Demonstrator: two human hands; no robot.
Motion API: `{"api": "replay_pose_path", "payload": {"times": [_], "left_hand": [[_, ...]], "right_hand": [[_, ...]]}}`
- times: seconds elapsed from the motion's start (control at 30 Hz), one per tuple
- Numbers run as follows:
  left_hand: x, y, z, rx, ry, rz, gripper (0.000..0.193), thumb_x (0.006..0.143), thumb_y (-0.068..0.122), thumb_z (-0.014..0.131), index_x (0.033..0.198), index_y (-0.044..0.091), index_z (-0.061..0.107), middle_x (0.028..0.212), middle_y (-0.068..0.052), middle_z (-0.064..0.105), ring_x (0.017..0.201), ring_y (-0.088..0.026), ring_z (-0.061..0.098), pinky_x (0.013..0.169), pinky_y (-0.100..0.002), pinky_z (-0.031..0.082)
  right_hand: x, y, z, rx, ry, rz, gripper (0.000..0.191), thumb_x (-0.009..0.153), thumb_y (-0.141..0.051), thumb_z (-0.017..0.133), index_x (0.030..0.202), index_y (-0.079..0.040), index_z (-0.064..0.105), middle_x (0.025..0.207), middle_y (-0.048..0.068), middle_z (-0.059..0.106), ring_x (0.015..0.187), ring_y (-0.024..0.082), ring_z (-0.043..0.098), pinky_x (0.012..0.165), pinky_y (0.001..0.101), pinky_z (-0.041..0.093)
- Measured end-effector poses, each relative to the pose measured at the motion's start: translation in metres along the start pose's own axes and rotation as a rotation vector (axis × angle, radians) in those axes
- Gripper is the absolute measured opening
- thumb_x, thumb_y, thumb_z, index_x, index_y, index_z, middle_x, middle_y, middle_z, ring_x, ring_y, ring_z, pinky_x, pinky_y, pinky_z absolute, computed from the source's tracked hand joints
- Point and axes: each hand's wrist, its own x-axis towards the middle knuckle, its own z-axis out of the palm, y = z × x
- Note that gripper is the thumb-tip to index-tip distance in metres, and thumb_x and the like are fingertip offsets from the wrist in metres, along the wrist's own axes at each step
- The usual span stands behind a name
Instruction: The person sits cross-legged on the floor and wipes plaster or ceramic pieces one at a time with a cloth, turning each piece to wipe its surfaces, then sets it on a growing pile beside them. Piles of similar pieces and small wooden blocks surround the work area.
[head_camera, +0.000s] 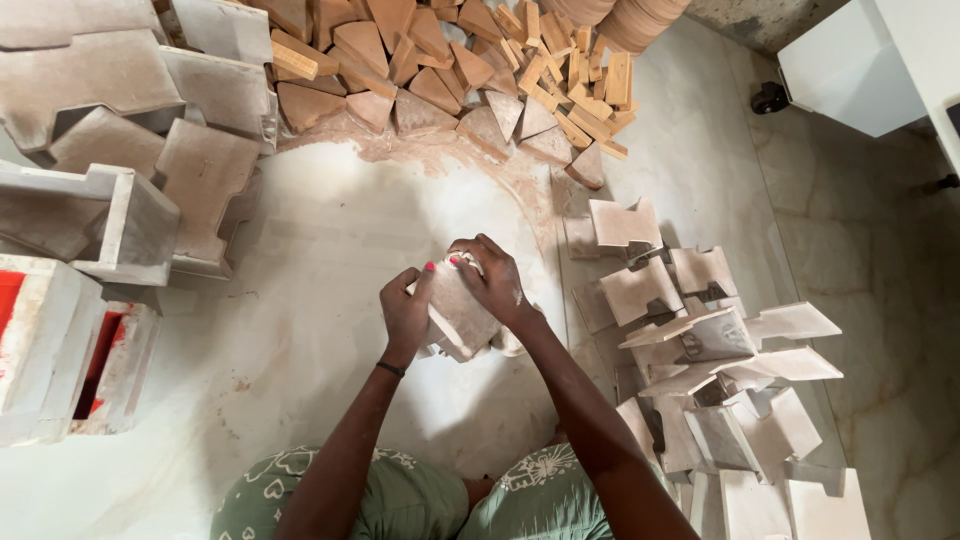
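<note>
stone block (462, 318) | between both hands, above pale floor (300, 260) | long axis tilted down-right | left hand (405, 312) grips left face, right hand (492, 282) clasps top | equally near

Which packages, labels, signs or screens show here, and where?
None show: no package, label, sign or screen.
Closest thing: white open-sided boxes at the left edge, blocky, with red inner faces.
Left hand and right hand hold a pale stone block, unmarked.
Plain cut tiles lie stacked on the right; tan wedge pieces are heaped at the top.
</note>
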Motion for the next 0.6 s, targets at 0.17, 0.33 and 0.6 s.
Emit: {"api": "replay_pose_path", "payload": {"times": [0.17,0.33,0.6], "left_hand": [[0.001,0.001,0.001,0.050,0.058,0.039,0.038,0.097,0.031,0.071,0.078,-0.002,0.067,0.058,-0.001,0.051,0.058,-0.007,0.042,0.052,-0.031,0.038],[-0.002,0.002,0.005,0.128,0.133,-0.014,0.037,0.094,0.033,0.074,0.079,-0.001,0.072,0.053,-0.005,0.048,0.052,-0.010,0.040,0.049,-0.034,0.035],[-0.004,-0.001,0.004,0.164,0.119,-0.032,0.042,0.094,0.037,0.074,0.077,-0.001,0.070,0.052,-0.005,0.049,0.052,-0.011,0.042,0.051,-0.034,0.038]], "right_hand": [[-0.003,-0.004,0.002,-0.170,0.022,0.047,0.021,0.092,-0.010,0.069,0.113,-0.009,0.070,0.100,0.015,0.069,0.079,0.035,0.069,0.069,0.0438,0.056],[-0.007,-0.005,-0.001,-0.291,0.009,0.020,0.026,0.089,-0.011,0.071,0.114,-0.013,0.072,0.099,0.014,0.070,0.080,0.034,0.070,0.069,0.0439,0.057],[-0.014,-0.004,-0.010,-0.305,-0.053,0.052,0.018,0.089,-0.013,0.073,0.107,-0.015,0.073,0.094,0.009,0.073,0.078,0.031,0.071,0.068,0.0411,0.056]]}}
